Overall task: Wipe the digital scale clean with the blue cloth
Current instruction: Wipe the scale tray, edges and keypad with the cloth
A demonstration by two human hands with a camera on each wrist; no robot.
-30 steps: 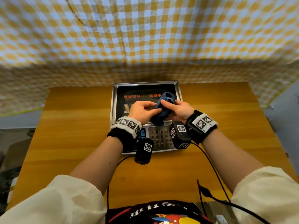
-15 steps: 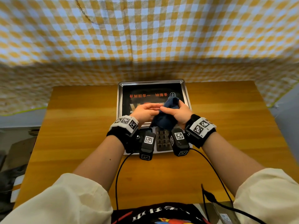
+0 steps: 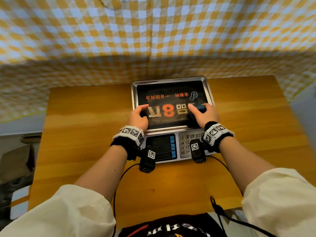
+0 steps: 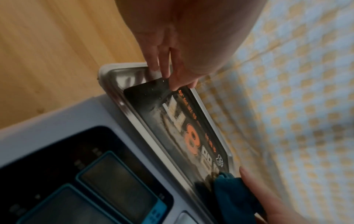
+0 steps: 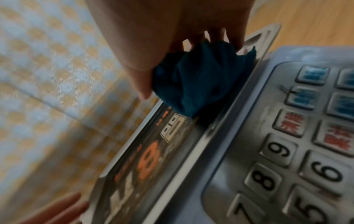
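Note:
The digital scale (image 3: 172, 147) stands mid-table, its steel tray (image 3: 168, 82) carrying a smudged black sticker with orange print. My right hand (image 3: 200, 111) grips the bunched blue cloth (image 3: 199, 108) and presses it on the tray's right side. The right wrist view shows the blue cloth (image 5: 193, 81) wadded under the fingers at the tray's near right edge, beside the keypad (image 5: 296, 151). My left hand (image 3: 141, 111) holds nothing; its fingertips (image 4: 165, 72) rest on the tray's left edge. The blue cloth (image 4: 231, 195) also shows low in the left wrist view.
The wooden table (image 3: 82, 134) has bare surface on both sides of the scale. A yellow-and-white checked curtain (image 3: 153, 40) hangs right behind it. Black cables (image 3: 119, 182) run from my wrist cameras across the front of the table. Boxes (image 3: 15, 161) sit on the floor at left.
Both hands held the cloth together over the tray's middle. The left hand has let go and moved to the tray's left edge; the right hand carried the cloth to the right side.

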